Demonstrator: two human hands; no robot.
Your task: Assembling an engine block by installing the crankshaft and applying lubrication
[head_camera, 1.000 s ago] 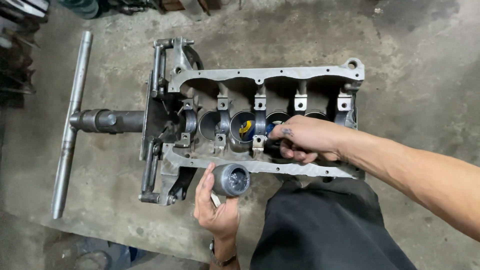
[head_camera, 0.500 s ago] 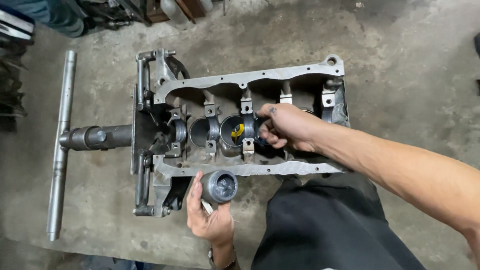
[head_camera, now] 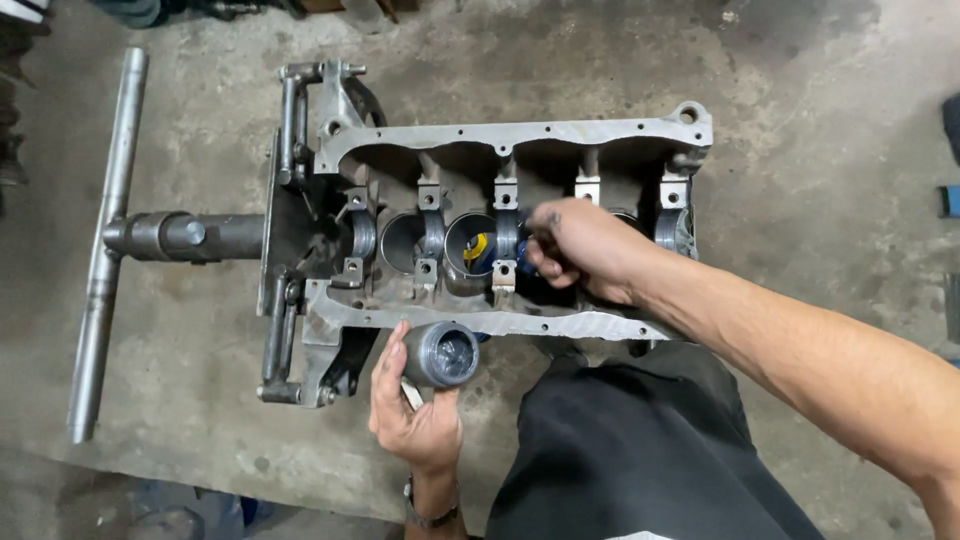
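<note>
A bare grey engine block lies upside down on an engine stand, its cylinder bores and bearing saddles facing me. My left hand holds a grey piston against the block's near rail. My right hand reaches into the middle of the block with its fingers closed around a small blue thing beside a bearing saddle; most of that thing is hidden. A yellow and blue piece shows inside the cylinder bore just left of my right hand.
The stand's steel shaft and long T-handle bar stick out to the left over the concrete floor. My dark trouser leg fills the lower middle. Dark clutter lines the far edge and right edge.
My right hand has shifted left along the block's middle and sits deeper between the saddles. My left hand still holds the piston at the near rail. The view has shifted slightly.
</note>
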